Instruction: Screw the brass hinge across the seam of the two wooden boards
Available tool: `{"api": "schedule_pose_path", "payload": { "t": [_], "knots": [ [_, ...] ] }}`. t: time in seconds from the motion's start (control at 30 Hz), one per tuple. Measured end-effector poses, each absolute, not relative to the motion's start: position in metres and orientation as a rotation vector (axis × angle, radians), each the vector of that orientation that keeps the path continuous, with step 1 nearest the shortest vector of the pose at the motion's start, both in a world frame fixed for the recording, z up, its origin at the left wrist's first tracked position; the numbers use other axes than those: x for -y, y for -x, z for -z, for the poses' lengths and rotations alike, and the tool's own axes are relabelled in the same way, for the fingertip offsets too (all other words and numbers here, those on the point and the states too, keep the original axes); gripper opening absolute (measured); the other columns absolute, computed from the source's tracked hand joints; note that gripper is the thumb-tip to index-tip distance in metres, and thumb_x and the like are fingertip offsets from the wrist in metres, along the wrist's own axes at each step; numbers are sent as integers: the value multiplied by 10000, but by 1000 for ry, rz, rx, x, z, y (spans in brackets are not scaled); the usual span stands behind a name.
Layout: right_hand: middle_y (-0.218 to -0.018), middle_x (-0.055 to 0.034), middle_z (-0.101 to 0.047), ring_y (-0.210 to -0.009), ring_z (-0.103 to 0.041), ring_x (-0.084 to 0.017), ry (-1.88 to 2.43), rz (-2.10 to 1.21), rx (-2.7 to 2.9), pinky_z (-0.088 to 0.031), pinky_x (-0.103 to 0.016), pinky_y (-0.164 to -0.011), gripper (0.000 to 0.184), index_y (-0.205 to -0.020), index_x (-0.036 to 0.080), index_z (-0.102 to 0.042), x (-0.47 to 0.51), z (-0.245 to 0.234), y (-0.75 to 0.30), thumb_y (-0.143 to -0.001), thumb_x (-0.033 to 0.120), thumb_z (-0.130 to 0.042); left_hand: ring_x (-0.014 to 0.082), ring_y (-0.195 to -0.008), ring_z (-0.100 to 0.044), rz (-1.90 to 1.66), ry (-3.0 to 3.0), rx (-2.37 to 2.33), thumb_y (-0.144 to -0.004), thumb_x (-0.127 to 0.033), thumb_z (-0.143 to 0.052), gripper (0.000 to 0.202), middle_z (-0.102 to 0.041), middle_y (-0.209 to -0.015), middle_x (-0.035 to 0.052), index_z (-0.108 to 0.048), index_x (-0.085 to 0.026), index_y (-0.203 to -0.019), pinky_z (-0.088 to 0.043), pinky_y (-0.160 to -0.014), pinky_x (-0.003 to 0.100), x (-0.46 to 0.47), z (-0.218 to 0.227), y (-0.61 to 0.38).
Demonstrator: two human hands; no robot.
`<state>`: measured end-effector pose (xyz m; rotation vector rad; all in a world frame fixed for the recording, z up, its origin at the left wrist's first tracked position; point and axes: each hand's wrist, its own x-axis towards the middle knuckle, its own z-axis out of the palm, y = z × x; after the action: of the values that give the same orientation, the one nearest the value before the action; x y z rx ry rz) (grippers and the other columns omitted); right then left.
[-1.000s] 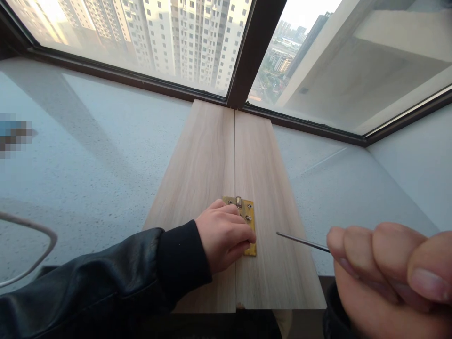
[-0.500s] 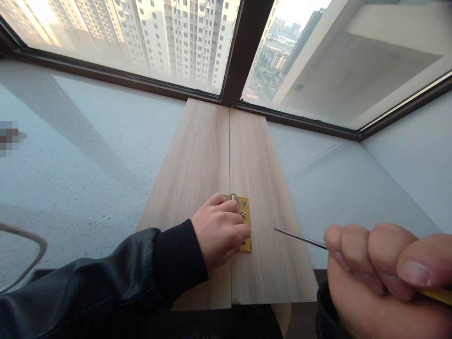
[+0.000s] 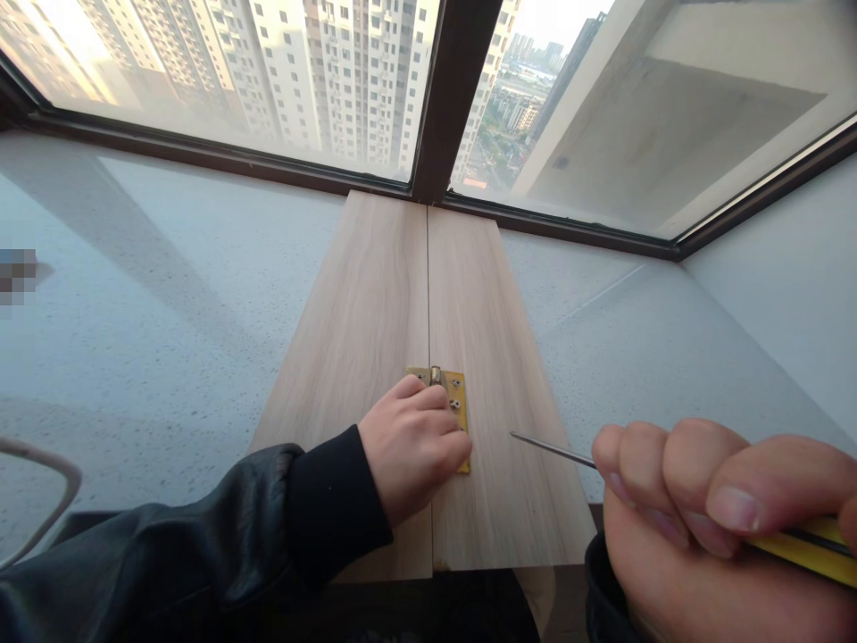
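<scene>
Two light wooden boards (image 3: pixel 375 304) lie side by side on a pale sill, reaching to the window. A brass hinge (image 3: pixel 457 402) with screws spans their seam near the front. My left hand (image 3: pixel 411 446), in a black leather sleeve, rests curled on the hinge's left leaf, fingers pressing on it. My right hand (image 3: pixel 703 518), close to the camera at the lower right, is closed round a yellow-handled screwdriver (image 3: pixel 549 451). Its thin metal shaft points left, the tip just right of the hinge and apart from it.
The speckled grey window sill (image 3: pixel 167 295) spreads on both sides of the boards. A dark window frame (image 3: pixel 438 98) and glass stand right behind them. A white wall (image 3: pixel 790 295) rises at the right. A curved grey rim (image 3: pixel 40 500) shows at lower left.
The view has drifted slightly, so boards and hinge sit a bit further left. My right hand moved a little left and the yellow handle came into sight. The left hand stays on the hinge.
</scene>
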<state>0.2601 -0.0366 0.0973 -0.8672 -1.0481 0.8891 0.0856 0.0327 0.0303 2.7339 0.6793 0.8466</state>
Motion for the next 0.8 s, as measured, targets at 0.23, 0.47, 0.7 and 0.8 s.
{"api": "schedule_pose_path", "payload": {
  "t": [0.23,0.47,0.7,0.8],
  "knots": [
    [-470,32,-350,-448,-349,-87,874,-894,1012,-292,-321,-496,287,-661,162,-557,38,-99,-257,-877,320,-456,149,-673,-481,-795,-2714,-711,-812,-164,-531,217,-605,-616,-4,-550,-161,-596,-288,-642,329,-36,-30,-85],
    [-485,31,-355,-474,-362,-91,878,-929,990,-292,-322,-517,292,-660,159,-557,40,-98,-256,-880,329,-465,150,-665,-476,-923,-2778,-600,-817,-120,-526,193,-602,-630,-2,-564,-166,-634,-278,-599,316,-24,-28,-92],
    [-492,29,-358,-477,-355,-87,888,-927,988,-288,-313,-505,284,-666,160,-555,41,-97,-253,-881,318,-458,143,-652,-481,-967,-2797,-617,-848,-119,-500,217,-611,-629,2,-583,-168,-653,-299,-598,314,-19,-27,-90],
    [-478,26,-349,-464,-358,-93,849,-897,1051,-312,-315,-490,295,-682,166,-557,39,-96,-255,-898,327,-440,137,-661,-490,-941,-2712,-651,-864,-143,-487,196,-617,-630,-5,-592,-176,-703,-296,-609,314,-21,-27,-86]
  ]
}}
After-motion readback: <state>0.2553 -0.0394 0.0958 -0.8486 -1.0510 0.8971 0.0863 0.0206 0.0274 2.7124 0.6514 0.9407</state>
